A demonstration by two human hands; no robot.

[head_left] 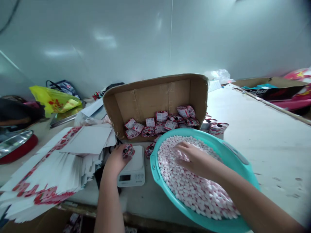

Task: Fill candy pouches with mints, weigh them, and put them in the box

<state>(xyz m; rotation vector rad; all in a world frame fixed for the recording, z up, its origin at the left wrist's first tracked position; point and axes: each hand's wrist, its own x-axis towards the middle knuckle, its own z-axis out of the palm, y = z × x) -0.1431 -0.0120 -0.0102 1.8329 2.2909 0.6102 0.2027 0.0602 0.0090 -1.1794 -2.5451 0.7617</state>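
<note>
My left hand (116,161) is closed round a small red-and-white printed packet (128,151). It holds the packet over the left part of a white digital kitchen scale (132,166). On the right, my right hand (188,155) reaches into a turquoise basin (157,176) of small white and pink candies (191,191). Its thumb and fingers are apart, with candies showing between them; whether any lie under the fingers is hidden. Another printed packet (150,150) lies between the scale and the basin.
Behind the scale, a cardboard box (150,97) on its side holds several similar packets (161,124). Flat printed card sheets (55,165) are piled at left. More packets (218,128) stand right of the box. A red bowl (21,149) and a person's arm (16,121) are far left.
</note>
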